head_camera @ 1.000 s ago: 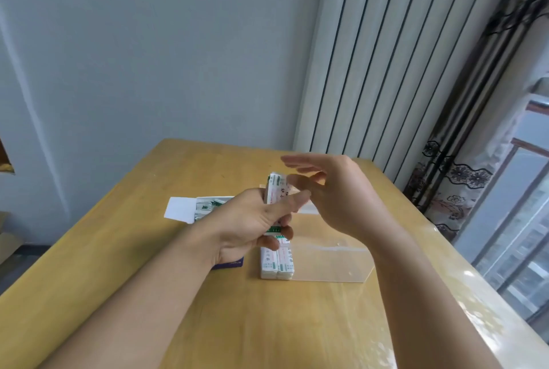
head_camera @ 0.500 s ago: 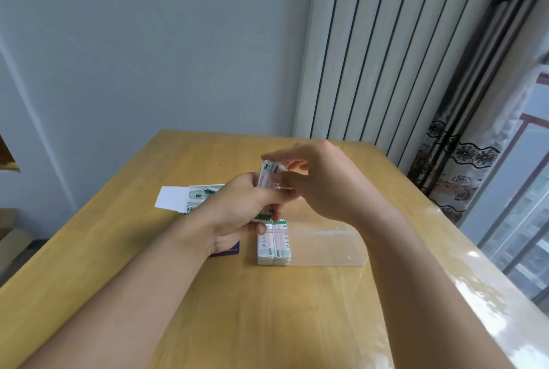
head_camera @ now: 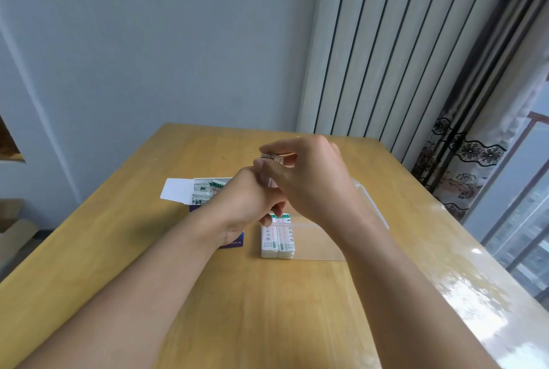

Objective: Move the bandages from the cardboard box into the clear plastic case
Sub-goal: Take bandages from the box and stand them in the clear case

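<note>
bandages pinched between both hands' fingers

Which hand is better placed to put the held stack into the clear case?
Probably the right hand: it pinches the top of the small white bandage stack and sits directly over the clear plastic case. The left hand is beside it.

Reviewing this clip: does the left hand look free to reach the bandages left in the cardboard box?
Probably not yet: the left hand and right hand both grip a bandage stack. The open cardboard box lies just beside it, unblocked.
</note>
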A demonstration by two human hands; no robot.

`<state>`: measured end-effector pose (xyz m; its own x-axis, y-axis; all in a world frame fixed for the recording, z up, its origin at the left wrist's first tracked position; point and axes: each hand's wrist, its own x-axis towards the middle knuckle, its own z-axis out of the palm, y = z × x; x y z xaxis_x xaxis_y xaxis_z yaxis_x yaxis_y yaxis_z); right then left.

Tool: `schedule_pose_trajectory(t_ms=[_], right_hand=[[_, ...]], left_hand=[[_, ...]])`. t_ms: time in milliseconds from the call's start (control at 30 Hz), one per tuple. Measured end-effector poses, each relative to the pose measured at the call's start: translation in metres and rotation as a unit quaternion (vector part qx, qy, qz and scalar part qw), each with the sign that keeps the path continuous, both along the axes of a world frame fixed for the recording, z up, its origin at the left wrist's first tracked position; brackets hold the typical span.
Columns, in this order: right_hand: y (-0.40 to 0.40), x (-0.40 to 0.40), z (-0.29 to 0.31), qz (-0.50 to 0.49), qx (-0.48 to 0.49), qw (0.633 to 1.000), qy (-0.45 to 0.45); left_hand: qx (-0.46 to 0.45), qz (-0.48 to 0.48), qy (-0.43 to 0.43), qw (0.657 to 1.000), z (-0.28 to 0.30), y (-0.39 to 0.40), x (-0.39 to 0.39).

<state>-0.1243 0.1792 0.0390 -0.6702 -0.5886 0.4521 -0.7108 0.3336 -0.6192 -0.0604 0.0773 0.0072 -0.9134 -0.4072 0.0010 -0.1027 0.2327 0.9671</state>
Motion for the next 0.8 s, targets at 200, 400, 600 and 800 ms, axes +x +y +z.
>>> schedule_pose_trajectory(t_ms=[200, 400, 600, 800], right_hand=[[0.001, 0.0, 0.004, 0.024, 0.009, 1.0, 0.01], [0.024, -0.022, 0.015, 0.085, 0.115, 0.988, -0.054], [0.025, -0.025, 0.013, 0.133, 0.063, 0.98, -0.136], [0.032, -0.042, 0.017, 0.088, -0.109, 0.974, -0.177]], left_hand=[[0.014, -0.026, 0.013, 0.999, 0.002, 0.002, 0.002], [0.114, -0.098, 0.004, 0.989, 0.006, -0.003, 0.005], [0.154, -0.124, 0.006, 0.98, 0.006, 0.0, 0.005], [0.144, -0.073, 0.006, 0.987, 0.006, -0.002, 0.004]])
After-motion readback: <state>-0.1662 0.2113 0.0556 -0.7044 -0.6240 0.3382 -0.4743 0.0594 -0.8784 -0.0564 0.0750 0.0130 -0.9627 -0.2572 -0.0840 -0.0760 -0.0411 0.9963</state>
